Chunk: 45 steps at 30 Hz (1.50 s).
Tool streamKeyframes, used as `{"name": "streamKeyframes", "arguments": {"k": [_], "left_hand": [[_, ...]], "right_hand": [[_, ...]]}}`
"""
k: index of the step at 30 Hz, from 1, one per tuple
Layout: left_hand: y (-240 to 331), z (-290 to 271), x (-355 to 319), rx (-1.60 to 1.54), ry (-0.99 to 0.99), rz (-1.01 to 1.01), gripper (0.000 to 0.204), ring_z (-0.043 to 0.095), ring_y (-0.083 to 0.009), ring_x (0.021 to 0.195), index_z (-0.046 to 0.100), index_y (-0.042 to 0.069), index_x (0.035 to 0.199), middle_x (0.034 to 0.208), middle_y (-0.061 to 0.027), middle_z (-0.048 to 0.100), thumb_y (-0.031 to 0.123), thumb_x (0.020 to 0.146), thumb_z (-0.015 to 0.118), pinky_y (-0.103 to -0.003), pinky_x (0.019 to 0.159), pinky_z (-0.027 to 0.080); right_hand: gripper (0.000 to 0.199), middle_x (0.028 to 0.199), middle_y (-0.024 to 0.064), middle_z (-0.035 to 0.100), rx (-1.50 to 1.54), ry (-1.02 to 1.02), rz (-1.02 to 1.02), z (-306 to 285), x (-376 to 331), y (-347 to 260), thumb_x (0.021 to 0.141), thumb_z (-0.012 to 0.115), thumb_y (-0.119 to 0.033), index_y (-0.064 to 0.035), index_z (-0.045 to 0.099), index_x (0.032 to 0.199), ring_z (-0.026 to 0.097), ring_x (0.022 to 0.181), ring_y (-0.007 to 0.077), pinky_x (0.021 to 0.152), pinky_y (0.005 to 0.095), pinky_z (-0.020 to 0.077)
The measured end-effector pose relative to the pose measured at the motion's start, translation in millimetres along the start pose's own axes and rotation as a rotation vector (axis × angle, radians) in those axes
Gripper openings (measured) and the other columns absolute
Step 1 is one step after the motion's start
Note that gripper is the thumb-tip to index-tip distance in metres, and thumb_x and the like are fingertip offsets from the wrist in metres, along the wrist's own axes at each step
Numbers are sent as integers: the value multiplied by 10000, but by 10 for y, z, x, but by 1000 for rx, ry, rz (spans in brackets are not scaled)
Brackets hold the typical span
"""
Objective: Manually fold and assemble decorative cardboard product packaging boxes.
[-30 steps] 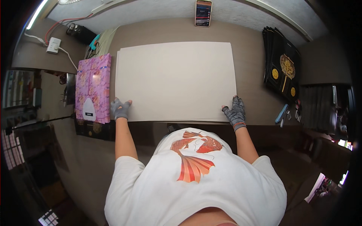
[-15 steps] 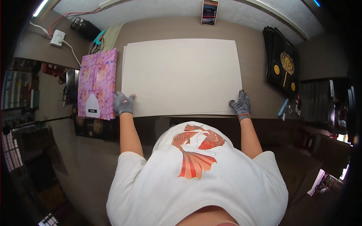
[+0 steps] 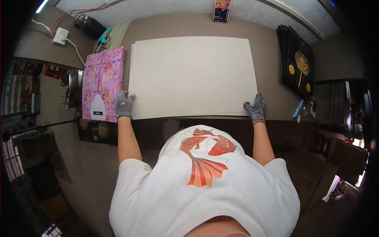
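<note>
In the head view, pale sheets lie along the near edge of the desk, left hand and right hand by their near corners, thumbs inward; whether they pinch, I cannot tell. Uneven pressure could skew the misaligned layers further

phone: top cut off | lower sheets: mostly hidden under top sheet | black thing: partly hidden below pink pile | bits near blue stick: too small to tell | white shirt: cut off below
</note>
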<state>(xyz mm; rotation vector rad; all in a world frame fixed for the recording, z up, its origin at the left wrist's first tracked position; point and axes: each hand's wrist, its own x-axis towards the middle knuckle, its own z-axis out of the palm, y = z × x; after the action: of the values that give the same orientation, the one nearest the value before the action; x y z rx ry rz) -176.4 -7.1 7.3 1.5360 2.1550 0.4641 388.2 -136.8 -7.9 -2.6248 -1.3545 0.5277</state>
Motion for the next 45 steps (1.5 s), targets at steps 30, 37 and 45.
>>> {"name": "streamKeyframes", "arguments": {"k": [30, 37, 45], "left_hand": [[42, -32, -105, 206, -293, -29, 877, 472, -386, 1264, 439, -67, 1375, 1334, -252, 489, 472, 745, 727, -410, 1058, 391], [21, -34, -334, 51, -431, -54, 745, 595, -378, 1095, 564, -73, 1206, 1181, -256, 604, 459, 718, 745, -418, 927, 471], [54, 13, -361, 269, -430, -126, 855, 546, -422, 1146, 524, -71, 1299, 1212, -306, 565, 499, 702, 748, -419, 984, 444]], "right_hand": [[222, 796, 3, 599, 1129, -312, 381, -224, 274, 432, 870, 716, -284, -110, 637, 982, 542, 597, 122, 415, 249, 384], [213, 830, 8, 596, 1199, -298, 422, -120, 311, 521, 875, 710, -296, -128, 635, 983, 542, 619, 125, 398, 244, 378], [338, 896, 56, 606, 817, -210, 356, -122, 244, 368, 839, 734, -274, -43, 599, 1046, 589, 682, 167, 450, 295, 496]]}}
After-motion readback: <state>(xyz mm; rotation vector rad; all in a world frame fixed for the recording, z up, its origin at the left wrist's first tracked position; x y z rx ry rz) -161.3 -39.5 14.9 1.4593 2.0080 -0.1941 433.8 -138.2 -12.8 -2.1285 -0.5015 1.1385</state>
